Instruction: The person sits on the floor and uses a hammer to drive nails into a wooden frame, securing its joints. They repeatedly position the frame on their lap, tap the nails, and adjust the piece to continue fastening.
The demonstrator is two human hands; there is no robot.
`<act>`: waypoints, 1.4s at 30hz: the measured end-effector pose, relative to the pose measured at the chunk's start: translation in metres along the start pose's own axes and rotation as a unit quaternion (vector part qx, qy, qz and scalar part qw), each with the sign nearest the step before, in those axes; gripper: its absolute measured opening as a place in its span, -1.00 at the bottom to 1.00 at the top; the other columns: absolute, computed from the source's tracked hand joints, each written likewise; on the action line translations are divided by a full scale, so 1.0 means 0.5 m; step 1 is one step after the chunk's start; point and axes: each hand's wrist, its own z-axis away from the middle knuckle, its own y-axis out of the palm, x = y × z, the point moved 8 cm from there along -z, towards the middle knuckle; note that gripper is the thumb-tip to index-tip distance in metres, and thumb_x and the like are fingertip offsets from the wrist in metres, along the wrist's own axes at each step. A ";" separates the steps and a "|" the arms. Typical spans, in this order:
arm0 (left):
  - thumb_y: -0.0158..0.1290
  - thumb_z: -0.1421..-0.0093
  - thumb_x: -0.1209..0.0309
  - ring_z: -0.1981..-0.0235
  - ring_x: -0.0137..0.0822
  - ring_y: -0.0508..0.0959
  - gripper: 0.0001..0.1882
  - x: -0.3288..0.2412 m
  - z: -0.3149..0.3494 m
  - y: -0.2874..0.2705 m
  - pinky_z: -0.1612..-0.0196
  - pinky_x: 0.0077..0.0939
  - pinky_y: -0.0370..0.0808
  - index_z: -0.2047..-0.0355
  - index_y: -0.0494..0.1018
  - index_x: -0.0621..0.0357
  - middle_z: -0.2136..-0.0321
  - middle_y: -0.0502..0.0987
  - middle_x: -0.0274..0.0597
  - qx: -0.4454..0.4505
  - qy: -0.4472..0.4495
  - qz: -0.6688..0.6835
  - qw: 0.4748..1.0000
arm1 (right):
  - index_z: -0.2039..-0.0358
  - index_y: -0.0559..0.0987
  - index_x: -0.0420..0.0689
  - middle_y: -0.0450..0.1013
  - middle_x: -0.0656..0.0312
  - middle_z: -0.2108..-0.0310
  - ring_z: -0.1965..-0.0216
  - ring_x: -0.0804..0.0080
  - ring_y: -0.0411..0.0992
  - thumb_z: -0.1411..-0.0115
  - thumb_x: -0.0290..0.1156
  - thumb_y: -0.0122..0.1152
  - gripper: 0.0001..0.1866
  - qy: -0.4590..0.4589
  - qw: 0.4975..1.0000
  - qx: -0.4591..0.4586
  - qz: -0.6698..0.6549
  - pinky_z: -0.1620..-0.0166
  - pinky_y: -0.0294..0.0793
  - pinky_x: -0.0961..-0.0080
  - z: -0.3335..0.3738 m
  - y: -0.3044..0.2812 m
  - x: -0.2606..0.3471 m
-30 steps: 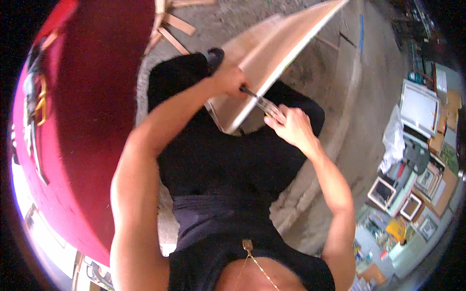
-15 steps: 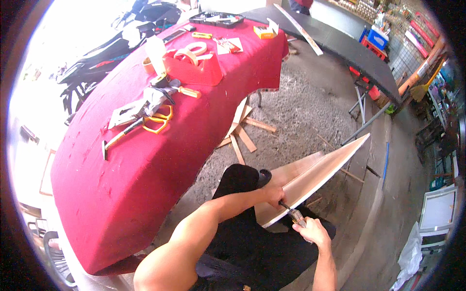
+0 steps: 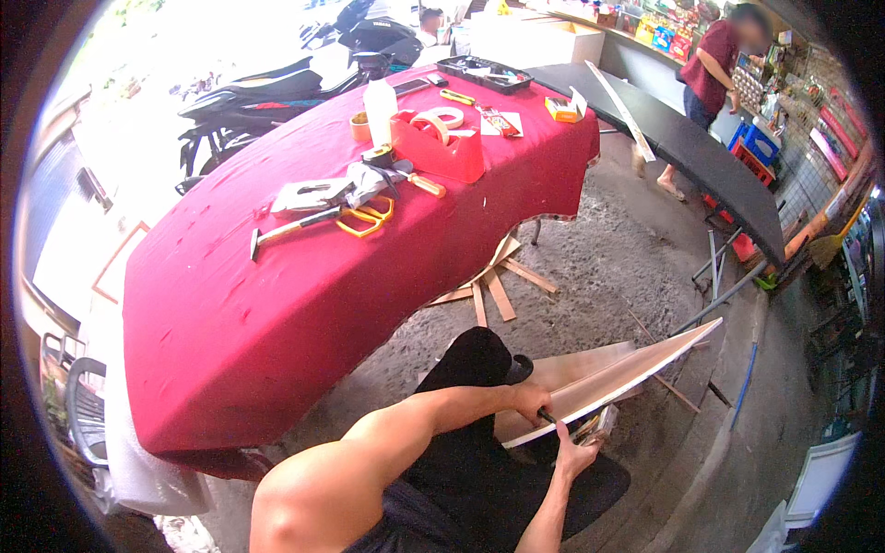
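A long pale wooden piece [image 3: 613,378] with a light edge lies slanted across my dark-clothed lap, its tip pointing away to the right. My left hand [image 3: 531,403] is closed at its near end, around the dark, thin end of a tool. My right hand [image 3: 576,452] is closed on the grey and yellowish body of this hand tool [image 3: 597,427], just beside the wood's near edge. The tool's exact kind is too small and blurred to tell. Another flat wooden board [image 3: 572,366] shows behind the slanted piece.
A red-covered table [image 3: 304,323] at left bears a hammer [image 3: 295,230], yellow-handled scissors [image 3: 367,217], a screwdriver [image 3: 427,185] and a red tape dispenser [image 3: 452,158]. Wood strips [image 3: 498,293] lie on the floor. A person [image 3: 717,69] stands behind the long black table [image 3: 682,147].
The view has shifted, bringing a person at the far right into sight. My right hand has turned and come nearer my left, swinging the tool's body to the far side of the hand.
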 end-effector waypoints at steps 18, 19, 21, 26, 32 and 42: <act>0.29 0.22 0.17 0.42 -0.10 0.58 -0.67 -0.005 0.036 -0.024 0.31 -0.21 0.49 0.45 0.59 0.07 0.48 0.59 -0.13 -0.027 -0.018 0.027 0.999 | 0.03 0.45 -0.39 0.46 0.05 0.07 0.07 0.29 0.42 0.23 -0.30 0.60 -0.23 0.102 0.988 0.008 -0.111 -0.05 0.33 0.38 -0.006 0.044 -0.042; 0.28 0.21 0.16 0.42 -0.10 0.58 -0.66 -0.002 0.032 -0.030 0.30 -0.21 0.49 0.45 0.59 0.08 0.47 0.59 -0.12 -0.024 -0.012 0.002 1.000 | 0.04 0.46 -0.36 0.46 0.08 0.09 0.08 0.30 0.41 0.23 -0.32 0.60 -0.26 0.158 0.986 0.016 -0.043 -0.03 0.35 0.35 -0.012 0.048 -0.068; 0.28 0.20 0.16 0.41 -0.09 0.58 -0.65 -0.017 0.000 -0.038 0.29 -0.21 0.49 0.43 0.58 0.08 0.46 0.59 -0.12 -0.003 0.020 -0.040 0.999 | 0.08 0.48 -0.35 0.47 0.10 0.12 0.11 0.35 0.41 0.23 -0.34 0.60 -0.30 0.053 0.991 -0.027 -0.119 0.01 0.37 0.35 -0.037 0.036 -0.058; 0.26 0.17 0.12 0.41 -0.04 0.58 -0.64 0.008 0.036 -0.038 0.27 -0.19 0.50 0.40 0.60 0.05 0.44 0.59 -0.10 -0.023 -0.037 0.010 0.999 | 0.06 0.47 -0.28 0.50 0.15 0.17 0.20 0.38 0.46 0.23 -0.25 0.60 -0.27 0.164 0.979 0.011 -0.119 0.08 0.41 0.42 -0.027 0.062 -0.084; 0.29 0.15 0.14 0.41 -0.13 0.61 -0.64 0.019 0.024 -0.039 0.29 -0.30 0.54 0.34 0.61 0.02 0.46 0.60 -0.09 -0.030 -0.057 -0.009 0.998 | 0.10 0.47 -0.24 0.52 0.07 0.18 0.17 0.27 0.50 0.40 0.01 0.63 -0.12 0.172 0.974 -0.022 -0.145 0.08 0.47 0.39 -0.029 0.028 -0.043; 0.30 0.15 0.18 0.63 -0.04 0.53 -0.72 -0.058 0.055 -0.118 0.53 -0.22 0.46 0.57 0.53 0.10 0.69 0.49 -0.07 -0.069 0.018 -0.112 0.991 | 0.06 0.47 -0.23 0.52 0.07 0.15 0.11 0.23 0.50 0.46 0.03 0.63 -0.05 0.209 0.964 0.009 -0.164 -0.02 0.42 0.34 -0.023 0.031 -0.042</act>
